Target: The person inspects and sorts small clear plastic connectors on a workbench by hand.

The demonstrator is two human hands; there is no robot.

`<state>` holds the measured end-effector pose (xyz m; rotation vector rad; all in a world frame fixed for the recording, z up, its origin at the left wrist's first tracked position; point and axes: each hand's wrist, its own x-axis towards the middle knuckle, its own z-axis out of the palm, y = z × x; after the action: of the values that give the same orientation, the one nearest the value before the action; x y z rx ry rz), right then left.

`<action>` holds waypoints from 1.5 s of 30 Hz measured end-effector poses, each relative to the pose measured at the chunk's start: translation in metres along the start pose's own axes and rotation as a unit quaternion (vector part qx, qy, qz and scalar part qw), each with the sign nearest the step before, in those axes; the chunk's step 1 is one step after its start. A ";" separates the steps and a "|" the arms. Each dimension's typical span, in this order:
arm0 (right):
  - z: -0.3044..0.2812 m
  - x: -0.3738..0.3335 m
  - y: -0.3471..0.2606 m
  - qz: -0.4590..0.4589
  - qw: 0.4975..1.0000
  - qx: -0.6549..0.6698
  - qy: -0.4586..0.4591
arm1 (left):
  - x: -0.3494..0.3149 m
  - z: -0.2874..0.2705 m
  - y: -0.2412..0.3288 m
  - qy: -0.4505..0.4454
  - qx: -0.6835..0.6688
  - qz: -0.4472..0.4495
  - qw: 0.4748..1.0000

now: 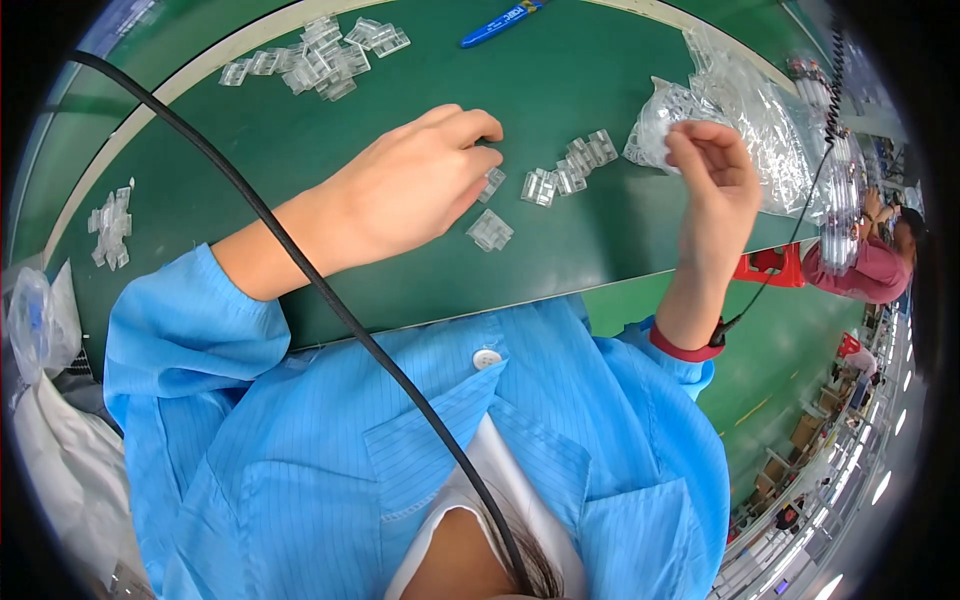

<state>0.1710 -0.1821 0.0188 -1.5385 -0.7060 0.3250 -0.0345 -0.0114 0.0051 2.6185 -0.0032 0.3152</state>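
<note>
My left hand (410, 185) is over the green table with its fingers curled. A small clear plastic block (491, 184) shows at its fingertips, partly hidden by them, and the fingers appear closed on it. Just below lies another clear block (489, 231), apart from the hand. To the right, a short row of clear blocks (570, 170) rests on the table. My right hand (718, 175) is raised beside an open clear bag of small transparent parts (660, 115). Its thumb and forefinger are pinched together; anything between them is too small to make out.
A heap of clear blocks (325, 60) lies at the far left, and a smaller group (111, 228) near the left edge. A blue pen-shaped tool (500, 24) sits at the back. A black cable (270, 215) crosses my left forearm. Another person (865, 260) sits at the right.
</note>
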 end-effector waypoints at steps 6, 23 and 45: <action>0.061 -0.039 0.005 0.107 0.981 0.090 -0.138 | -0.010 0.003 -0.004 0.039 -0.033 0.000 0.999; 0.067 -0.066 -0.002 0.222 0.895 0.080 -0.379 | 0.015 -0.011 -0.041 0.044 -0.273 -0.159 0.948; 0.088 -0.028 0.007 -0.077 0.996 0.041 -0.033 | 0.030 0.017 -0.004 0.189 -0.376 -0.142 0.896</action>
<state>0.0982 -0.1293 -0.0042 -1.3927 -0.8481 0.2873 -0.0016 -0.0143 -0.0052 1.7273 0.3233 0.5785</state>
